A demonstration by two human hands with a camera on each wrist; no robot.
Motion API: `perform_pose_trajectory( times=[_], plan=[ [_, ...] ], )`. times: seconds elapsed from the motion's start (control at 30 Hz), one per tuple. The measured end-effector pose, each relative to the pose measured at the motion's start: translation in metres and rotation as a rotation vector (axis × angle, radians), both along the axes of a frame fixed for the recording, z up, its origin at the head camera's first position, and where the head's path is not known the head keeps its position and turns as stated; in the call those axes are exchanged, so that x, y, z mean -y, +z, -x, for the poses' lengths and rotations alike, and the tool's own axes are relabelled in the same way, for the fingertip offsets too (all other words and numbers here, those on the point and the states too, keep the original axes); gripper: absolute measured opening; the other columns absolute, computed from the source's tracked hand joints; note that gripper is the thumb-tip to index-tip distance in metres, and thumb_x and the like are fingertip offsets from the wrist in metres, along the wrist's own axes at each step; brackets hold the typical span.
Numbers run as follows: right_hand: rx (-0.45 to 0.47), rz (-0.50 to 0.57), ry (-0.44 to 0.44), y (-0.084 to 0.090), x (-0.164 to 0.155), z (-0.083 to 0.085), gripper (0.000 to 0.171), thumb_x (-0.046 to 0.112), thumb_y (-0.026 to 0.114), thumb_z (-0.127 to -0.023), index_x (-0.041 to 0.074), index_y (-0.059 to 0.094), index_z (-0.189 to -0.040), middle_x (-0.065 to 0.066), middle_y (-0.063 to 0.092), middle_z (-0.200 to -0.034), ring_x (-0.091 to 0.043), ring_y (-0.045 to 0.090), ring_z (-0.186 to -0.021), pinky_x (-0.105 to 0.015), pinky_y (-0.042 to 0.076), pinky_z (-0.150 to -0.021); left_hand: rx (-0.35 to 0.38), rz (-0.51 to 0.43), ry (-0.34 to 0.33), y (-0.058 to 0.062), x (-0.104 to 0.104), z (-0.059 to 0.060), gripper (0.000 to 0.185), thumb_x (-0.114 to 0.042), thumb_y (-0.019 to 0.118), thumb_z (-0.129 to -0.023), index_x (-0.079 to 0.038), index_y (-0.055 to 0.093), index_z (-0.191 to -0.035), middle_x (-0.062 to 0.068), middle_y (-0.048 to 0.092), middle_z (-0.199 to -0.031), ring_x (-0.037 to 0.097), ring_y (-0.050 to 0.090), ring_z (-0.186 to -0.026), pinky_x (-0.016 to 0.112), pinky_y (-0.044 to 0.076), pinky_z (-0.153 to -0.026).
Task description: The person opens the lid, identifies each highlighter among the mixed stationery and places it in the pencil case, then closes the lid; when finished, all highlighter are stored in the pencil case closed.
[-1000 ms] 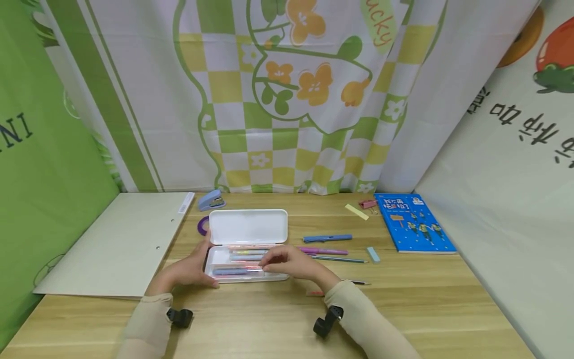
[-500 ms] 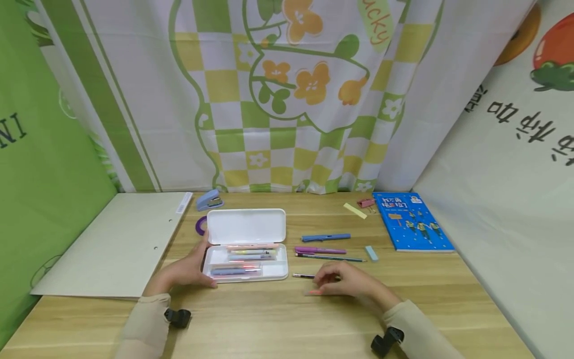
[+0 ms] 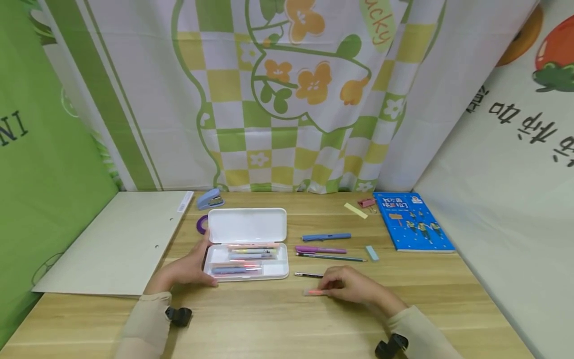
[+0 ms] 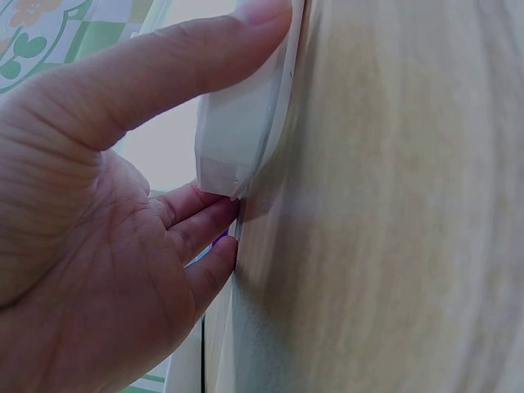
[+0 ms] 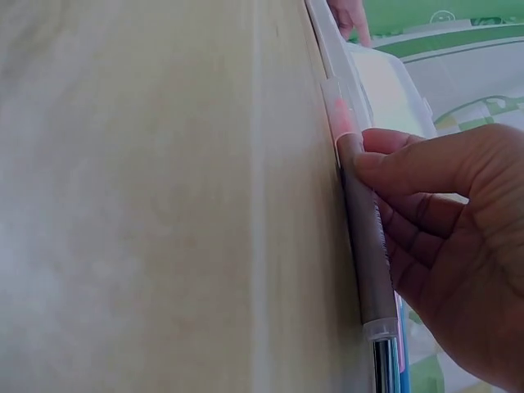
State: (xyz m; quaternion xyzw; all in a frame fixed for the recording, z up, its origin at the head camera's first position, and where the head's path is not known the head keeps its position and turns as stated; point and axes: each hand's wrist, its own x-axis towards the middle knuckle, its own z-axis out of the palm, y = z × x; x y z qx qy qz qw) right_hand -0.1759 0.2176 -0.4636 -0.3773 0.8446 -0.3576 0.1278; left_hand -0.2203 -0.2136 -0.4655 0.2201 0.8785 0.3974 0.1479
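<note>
In the head view an open white pencil case [image 3: 280,273] lies on the table with several pens in its two rows. My left hand [image 3: 190,269] holds the case's left end, thumb at the front and fingers at the back; the left wrist view shows the thumb on the case's edge [image 4: 237,131]. My right hand [image 3: 352,285] is low over the table, right of the case. Its thumb and index finger pinch a highlighter [image 5: 364,237] with a clear cap and pinkish end. A dark pencil [image 3: 308,274] lies just behind that hand, partly hidden by it.
Behind the right hand lie a green pencil [image 3: 334,257], a purple pen [image 3: 320,250], a blue pen [image 3: 326,237] and an eraser [image 3: 371,253]. A stapler [image 3: 210,199] and purple tape roll [image 3: 201,225] sit back left. A board [image 3: 116,244] and blue book [image 3: 414,222] flank them.
My right hand has moved from over the pencil case to the right and toward me, and now pinches the highlighter on the table. The left hand has stayed at the case.
</note>
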Motion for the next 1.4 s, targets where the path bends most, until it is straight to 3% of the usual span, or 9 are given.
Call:
perform_pose_trajectory(
  times=[0.17, 0.4, 0.6, 0.83, 1.13, 1.4],
  plan=[
    [0.006, 0.023, 0.013, 0.001, 0.004, 0.006, 0.014, 0.003, 0.066, -0.086, 0.011, 0.072, -0.096, 0.002, 0.065, -0.089, -0.006, 0.058, -0.081, -0.024, 0.052, -0.072, 0.003, 0.0, 0.003, -0.001, 0.001, 0.001, 0.139, -0.024, 0.087, -0.064, 0.004, -0.024, -0.143, 0.039, 0.009, -0.144, 0.053, 0.005, -0.135, 0.062, 0.007, -0.109],
    [0.007, 0.039, 0.004, 0.017, 0.02, 0.02, 0.015, 0.005, 0.062, -0.089, 0.011, 0.071, -0.1, 0.003, 0.066, -0.093, -0.006, 0.056, -0.083, -0.025, 0.051, -0.073, 0.008, 0.0, 0.003, -0.001, 0.0, 0.001, 0.139, -0.024, 0.087, -0.064, 0.003, -0.025, -0.143, 0.039, 0.003, -0.146, 0.053, 0.001, -0.136, 0.062, 0.005, -0.109],
    [-0.063, 0.049, -0.001, 0.026, 0.046, 0.034, 0.014, 0.01, 0.064, -0.09, 0.011, 0.07, -0.102, -0.001, 0.067, -0.099, -0.014, 0.061, -0.092, -0.026, 0.052, -0.076, 0.01, 0.001, 0.004, -0.001, 0.0, 0.001, 0.139, -0.023, 0.087, -0.064, 0.003, -0.025, -0.143, 0.039, -0.005, -0.147, 0.053, -0.002, -0.136, 0.062, 0.004, -0.109],
    [-0.087, 0.069, -0.014, 0.033, 0.085, 0.055, 0.018, 0.004, 0.061, -0.09, 0.009, 0.07, -0.105, -0.001, 0.068, -0.099, -0.009, 0.058, -0.086, -0.025, 0.051, -0.073, 0.007, 0.003, 0.001, 0.0, 0.0, 0.001, 0.138, -0.023, 0.087, -0.064, 0.004, -0.024, -0.142, 0.039, -0.002, -0.146, 0.053, 0.0, -0.136, 0.062, 0.004, -0.109],
    [-0.146, 0.086, -0.021, 0.025, 0.137, 0.081, 0.014, 0.001, 0.064, -0.087, 0.003, 0.071, -0.099, -0.007, 0.068, -0.093, -0.011, 0.059, -0.081, -0.018, 0.05, -0.071, -0.01, -0.011, -0.01, -0.002, 0.001, 0.0, 0.139, -0.024, 0.087, -0.064, 0.003, -0.024, -0.143, 0.041, -0.001, -0.145, 0.054, 0.001, -0.135, 0.063, 0.005, -0.108],
    [-0.2, 0.059, -0.011, 0.015, 0.161, 0.088, 0.011, 0.0, 0.065, -0.085, 0.003, 0.072, -0.093, -0.007, 0.069, -0.089, -0.013, 0.061, -0.079, -0.016, 0.049, -0.07, -0.016, -0.007, -0.02, 0.0, 0.0, 0.001, 0.139, -0.025, 0.087, -0.064, 0.002, -0.024, -0.143, 0.04, -0.007, -0.146, 0.054, -0.001, -0.135, 0.063, 0.005, -0.108]
  ],
)
